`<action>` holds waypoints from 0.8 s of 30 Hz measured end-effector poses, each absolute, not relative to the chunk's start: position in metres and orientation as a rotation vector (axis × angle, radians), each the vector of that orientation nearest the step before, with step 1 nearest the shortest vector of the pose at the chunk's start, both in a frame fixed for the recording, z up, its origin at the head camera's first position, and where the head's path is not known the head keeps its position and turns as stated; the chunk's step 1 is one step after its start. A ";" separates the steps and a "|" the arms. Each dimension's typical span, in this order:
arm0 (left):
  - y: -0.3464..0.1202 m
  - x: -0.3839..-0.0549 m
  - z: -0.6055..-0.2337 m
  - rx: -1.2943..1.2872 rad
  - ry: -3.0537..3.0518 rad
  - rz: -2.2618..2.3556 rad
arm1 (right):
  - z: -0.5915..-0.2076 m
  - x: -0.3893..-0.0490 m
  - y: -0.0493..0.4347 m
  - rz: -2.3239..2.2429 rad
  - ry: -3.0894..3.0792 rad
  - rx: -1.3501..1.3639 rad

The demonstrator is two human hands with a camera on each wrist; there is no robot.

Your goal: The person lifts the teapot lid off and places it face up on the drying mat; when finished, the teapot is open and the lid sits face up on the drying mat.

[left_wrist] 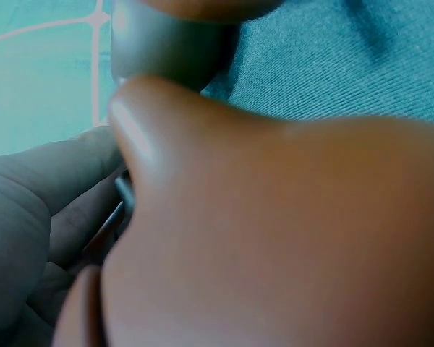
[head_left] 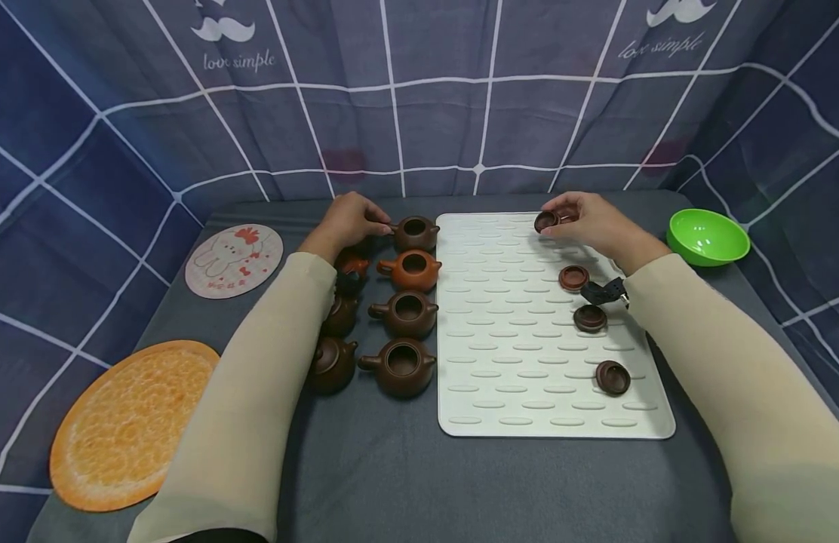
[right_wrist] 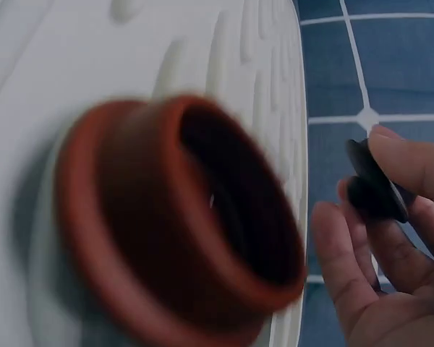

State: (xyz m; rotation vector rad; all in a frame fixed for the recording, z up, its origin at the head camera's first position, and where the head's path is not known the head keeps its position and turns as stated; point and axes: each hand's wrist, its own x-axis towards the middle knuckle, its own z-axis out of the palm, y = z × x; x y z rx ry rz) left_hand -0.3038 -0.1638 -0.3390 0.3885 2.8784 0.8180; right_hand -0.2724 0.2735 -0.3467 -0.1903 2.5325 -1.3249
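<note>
The pale lettering on the wall cloth [head_left: 433,45] reads "love simple" twice, each under a white moustache; red characters on the round rabbit mat [head_left: 234,261] are too small to read. The white mat [head_left: 511,332] has its left edge just beside the spouts of four lidless pots standing in a column, and bare ribbed surface stretches between that edge and the lids to the right. A wide strip of grey worktop [head_left: 528,490] runs in front of the mat, while a green bowl [head_left: 707,255] stands beyond its right edge, near the back. At the back of the column, the left hand [head_left: 351,226] is at the rear teapot [head_left: 417,237], its grip pinching the handle between thumb and finger. Over the mat's far part, the right hand [head_left: 589,224] has its grip closed in a pinch on a small dark lid [head_left: 547,221] — its hollow ring shows from above. Three more lids [head_left: 573,278] lie on the mat, ring side up. The rear teapot is dark brown, round-bellied and smooth, with a wide open mouth; an orange teapot [head_left: 410,271] and two larger brown teapots [head_left: 404,368] stand nearer — all upright. A lidded teapot [head_left: 330,366] stands beside the nearest of them, partly hidden by the left sleeve [head_left: 270,377].
</note>
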 end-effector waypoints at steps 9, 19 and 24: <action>-0.165 -0.303 -0.339 0.382 2.877 0.819 | -0.357 -0.274 0.295 -1.133 2.630 -0.255; -0.166 -0.304 -0.340 0.389 2.890 0.789 | -0.363 -0.274 0.297 -1.056 2.665 -0.311; -0.165 -0.304 -0.340 0.382 2.871 0.795 | -0.364 -0.272 0.299 -1.050 2.668 -0.315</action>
